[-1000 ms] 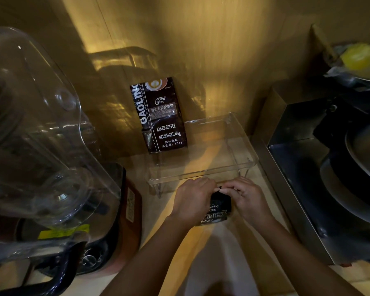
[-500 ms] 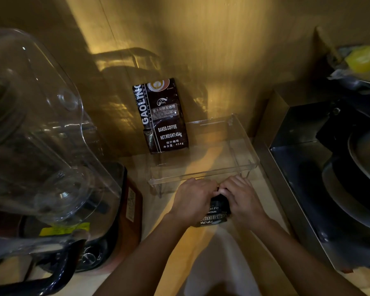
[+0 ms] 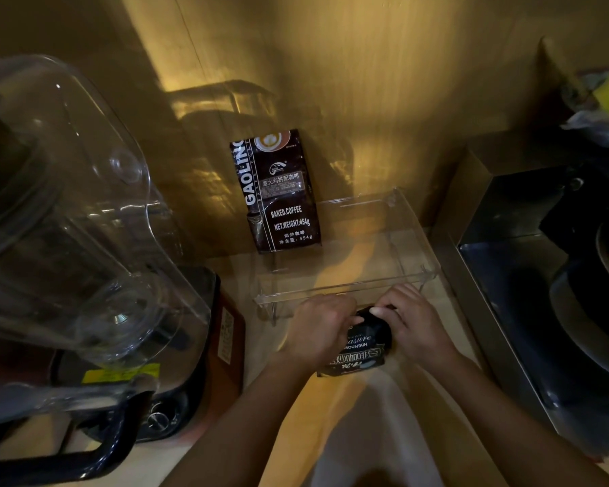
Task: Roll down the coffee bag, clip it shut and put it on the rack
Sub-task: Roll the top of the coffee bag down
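A small black coffee bag (image 3: 361, 349) with white lettering lies on the wooden counter, just in front of the clear acrylic rack (image 3: 345, 288). My left hand (image 3: 319, 332) grips the bag's upper left part. My right hand (image 3: 410, 323) pinches its top right, fingers curled over the folded top edge. The top of the bag is hidden under my fingers. No clip shows. A second, larger dark coffee bag (image 3: 276, 191) marked GAOLING stands upright at the rack's back left, against the wall.
A big blender with a clear jug (image 3: 67, 212) fills the left side, close to the rack. On the right a metal box (image 3: 507, 275) holds dark pans and plates. A white cloth (image 3: 373, 427) lies on the counter between my forearms.
My hands have closed in on the bag's top and shifted slightly; more of the bag's label shows below them than before.
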A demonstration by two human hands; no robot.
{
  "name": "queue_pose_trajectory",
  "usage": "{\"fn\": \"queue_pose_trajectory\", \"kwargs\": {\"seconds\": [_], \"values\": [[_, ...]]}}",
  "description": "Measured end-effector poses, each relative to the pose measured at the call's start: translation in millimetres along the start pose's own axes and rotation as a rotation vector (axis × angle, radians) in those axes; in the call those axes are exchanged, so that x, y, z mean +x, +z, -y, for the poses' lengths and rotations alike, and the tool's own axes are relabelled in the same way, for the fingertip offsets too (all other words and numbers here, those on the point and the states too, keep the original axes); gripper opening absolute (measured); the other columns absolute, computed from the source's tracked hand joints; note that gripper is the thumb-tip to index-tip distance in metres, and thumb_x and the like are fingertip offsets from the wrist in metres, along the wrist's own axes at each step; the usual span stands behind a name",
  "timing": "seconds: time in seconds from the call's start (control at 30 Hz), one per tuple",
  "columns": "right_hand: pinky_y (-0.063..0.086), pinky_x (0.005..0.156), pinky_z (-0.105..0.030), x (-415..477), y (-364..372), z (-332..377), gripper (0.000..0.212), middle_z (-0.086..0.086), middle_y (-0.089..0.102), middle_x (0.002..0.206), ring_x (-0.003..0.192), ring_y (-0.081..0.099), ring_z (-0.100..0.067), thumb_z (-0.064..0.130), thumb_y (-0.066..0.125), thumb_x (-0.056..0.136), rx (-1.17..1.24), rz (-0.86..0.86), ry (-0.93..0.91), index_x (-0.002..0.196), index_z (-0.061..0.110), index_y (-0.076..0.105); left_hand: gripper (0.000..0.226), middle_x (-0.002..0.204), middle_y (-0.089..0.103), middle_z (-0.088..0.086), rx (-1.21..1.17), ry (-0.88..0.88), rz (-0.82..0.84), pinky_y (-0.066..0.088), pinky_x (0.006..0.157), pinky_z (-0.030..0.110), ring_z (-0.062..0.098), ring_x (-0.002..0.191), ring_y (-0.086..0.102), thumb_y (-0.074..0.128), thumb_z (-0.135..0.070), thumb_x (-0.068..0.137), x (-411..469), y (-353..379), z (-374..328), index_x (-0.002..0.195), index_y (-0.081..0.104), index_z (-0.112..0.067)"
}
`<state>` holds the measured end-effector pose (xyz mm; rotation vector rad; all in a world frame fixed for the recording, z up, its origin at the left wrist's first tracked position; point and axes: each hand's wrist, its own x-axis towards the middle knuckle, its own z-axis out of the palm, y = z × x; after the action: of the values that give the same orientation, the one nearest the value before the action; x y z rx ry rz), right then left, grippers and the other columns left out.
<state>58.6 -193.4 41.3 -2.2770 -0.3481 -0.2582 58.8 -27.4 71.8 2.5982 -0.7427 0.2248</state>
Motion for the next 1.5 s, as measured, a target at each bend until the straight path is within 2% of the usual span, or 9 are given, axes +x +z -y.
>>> {"fn": "queue_pose_trajectory", "kwargs": {"seconds": [0.17, 0.33, 0.6, 0.77, 0.97, 1.13, 1.23, 1.33, 1.5], "values": [[0.034, 0.065, -0.029, 0.4, -1.8, -1.0, 0.018, -0.009, 0.057, 0.069, 0.073, 0.048, -0.022, 0.019, 0.054, 0.079, 0.018, 0.004, -0.006, 0.067, 0.006, 0.057, 0.033, 0.058, 0.063, 0.009, 0.001, -0.018, 0.021, 0.04, 0.066, 0.035, 0.028, 0.052, 0.053, 0.063, -0.027, 0.083, 2.5, 1.7, 3.6, 0.061, 0.04, -0.019], [0.031, 0.063, -0.024, 0.4, -3.3, 3.6, 0.017, -0.005, 0.054, 0.068, 0.072, 0.048, -0.02, 0.017, 0.054, 0.079, 0.023, 0.029, -0.031, 0.067, 0.005, 0.057, 0.039, 0.049, 0.061, 0.006, 0.052, 0.004, -0.009, 0.041, 0.064, 0.03, 0.024, 0.042, 0.05, 0.061, -0.04, 0.082, -0.2, 0.0, 4.9, 0.056, 0.05, -0.013], [0.036, 0.066, -0.032, -2.4, -4.7, 2.1, 0.014, -0.006, 0.054, 0.071, 0.076, 0.05, -0.026, 0.008, 0.06, 0.083, 0.028, 0.02, 0.017, 0.07, 0.003, 0.058, 0.01, 0.09, 0.066, 0.002, -0.147, -0.135, 0.039, 0.042, 0.077, 0.033, 0.018, 0.088, 0.056, 0.057, -0.023, 0.087, -14.6, -7.7, 16.9, 0.092, 0.064, -0.017], [0.03, 0.073, -0.03, -1.3, -8.1, 9.4, 0.015, -0.009, 0.062, 0.074, 0.076, 0.054, -0.027, 0.017, 0.056, 0.083, -0.119, 0.048, -0.088, 0.074, 0.006, 0.061, 0.01, 0.082, 0.067, 0.005, -0.16, -0.187, 0.012, 0.042, 0.072, 0.033, 0.022, 0.082, 0.058, 0.061, -0.018, 0.084, -14.7, -9.1, 13.1, 0.082, 0.068, -0.011], [0.027, 0.067, -0.031, -0.9, -2.5, 29.2, 0.032, -0.008, 0.065, 0.069, 0.069, 0.059, -0.021, 0.026, 0.038, 0.082, -0.276, 0.152, -0.331, 0.072, 0.007, 0.062, 0.011, 0.078, 0.067, 0.011, -0.138, -0.144, 0.009, 0.043, 0.071, 0.034, 0.027, 0.079, 0.058, 0.06, -0.015, 0.085, -17.8, -7.4, 8.8, 0.08, 0.066, -0.006], [0.032, 0.066, -0.028, 0.9, 4.2, 24.1, 0.02, -0.011, 0.063, 0.064, 0.062, 0.056, -0.025, 0.014, 0.052, 0.081, -0.16, 0.094, -0.229, 0.067, 0.003, 0.06, 0.008, 0.086, 0.068, 0.008, -0.133, -0.158, -0.042, 0.042, 0.08, 0.035, 0.023, 0.086, 0.057, 0.063, -0.017, 0.082, -22.6, -7.6, 9.6, 0.087, 0.065, -0.01], [0.041, 0.066, -0.032, 2.2, 5.3, 22.5, 0.009, -0.011, 0.064, 0.064, 0.062, 0.057, -0.024, 0.008, 0.059, 0.075, -0.122, 0.084, -0.218, 0.067, 0.004, 0.062, 0.006, 0.083, 0.066, 0.009, -0.19, -0.228, -0.104, 0.043, 0.073, 0.032, 0.021, 0.081, 0.056, 0.068, -0.012, 0.077, -28.7, -9.9, 14.8, 0.081, 0.064, -0.008], [0.033, 0.066, -0.024, 1.2, 5.5, 20.5, 0.008, -0.009, 0.065, 0.064, 0.061, 0.057, -0.021, 0.01, 0.061, 0.073, -0.138, 0.06, -0.242, 0.067, 0.005, 0.063, 0.005, 0.074, 0.066, 0.012, -0.231, -0.242, -0.124, 0.042, 0.066, 0.027, 0.021, 0.073, 0.057, 0.068, -0.007, 0.077, -31.3, -11.3, 15.8, 0.074, 0.067, -0.003], [0.035, 0.066, -0.028, -0.9, 4.5, 17.1, 0.01, -0.006, 0.065, 0.064, 0.067, 0.049, -0.013, 0.016, 0.061, 0.074, -0.155, 0.045, -0.257, 0.069, 0.008, 0.064, 0.011, 0.071, 0.066, 0.012, -0.233, -0.216, -0.058, 0.042, 0.066, 0.031, 0.023, 0.072, 0.058, 0.066, -0.009, 0.08, -28.8, -11.0, 15.8, 0.07, 0.065, -0.003]]}}
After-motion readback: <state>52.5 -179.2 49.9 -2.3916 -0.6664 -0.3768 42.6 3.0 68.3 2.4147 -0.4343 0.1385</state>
